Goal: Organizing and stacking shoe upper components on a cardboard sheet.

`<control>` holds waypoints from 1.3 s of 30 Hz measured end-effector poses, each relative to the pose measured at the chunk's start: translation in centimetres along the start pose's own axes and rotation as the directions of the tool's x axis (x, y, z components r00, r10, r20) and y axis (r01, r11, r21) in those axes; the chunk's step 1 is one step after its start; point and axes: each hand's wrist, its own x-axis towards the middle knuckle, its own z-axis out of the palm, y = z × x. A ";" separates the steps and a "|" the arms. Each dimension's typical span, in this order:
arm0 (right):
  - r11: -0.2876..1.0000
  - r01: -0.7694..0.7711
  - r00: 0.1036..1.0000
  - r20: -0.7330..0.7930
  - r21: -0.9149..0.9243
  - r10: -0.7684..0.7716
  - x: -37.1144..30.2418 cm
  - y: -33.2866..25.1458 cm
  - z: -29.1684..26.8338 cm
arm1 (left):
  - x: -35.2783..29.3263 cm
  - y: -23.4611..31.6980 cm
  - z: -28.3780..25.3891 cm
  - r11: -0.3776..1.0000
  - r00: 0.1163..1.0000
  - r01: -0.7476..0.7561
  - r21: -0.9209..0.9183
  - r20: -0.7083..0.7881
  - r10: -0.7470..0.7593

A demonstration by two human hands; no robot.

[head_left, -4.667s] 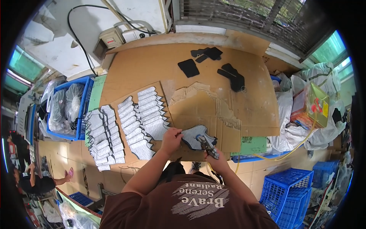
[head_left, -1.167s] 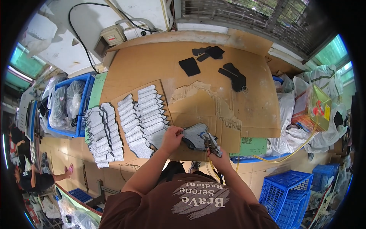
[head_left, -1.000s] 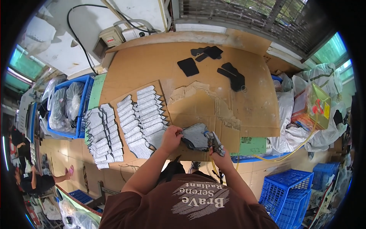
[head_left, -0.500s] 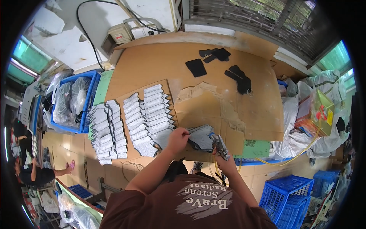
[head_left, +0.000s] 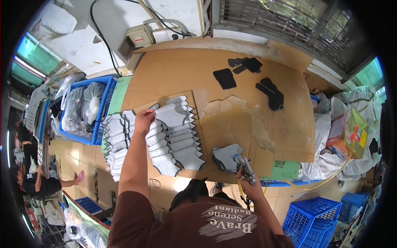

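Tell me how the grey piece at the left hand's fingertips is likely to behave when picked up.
The grey piece is probably light, since the left hand seems to pinch it at just one end. It may be fairly stiff: no clear droop shows, though the grey pieces beneath may support it. Flat and thin, it seems unlikely to roll.

A cardboard-covered table [head_left: 173, 74] is backed by a white wall [head_left: 78, 58] and a grilled window [head_left: 281, 27]; green panes [head_left: 37, 53] are set at both sides, and the beige tiled floor [head_left: 82, 156] is lit in patches.
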 end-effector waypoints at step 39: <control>0.999 0.011 1.000 0.012 0.032 -0.011 2.4 1.1 1.6 | -16.1 -4.4 17.4 0.785 0.881 -0.381 0.489 0.448 0.149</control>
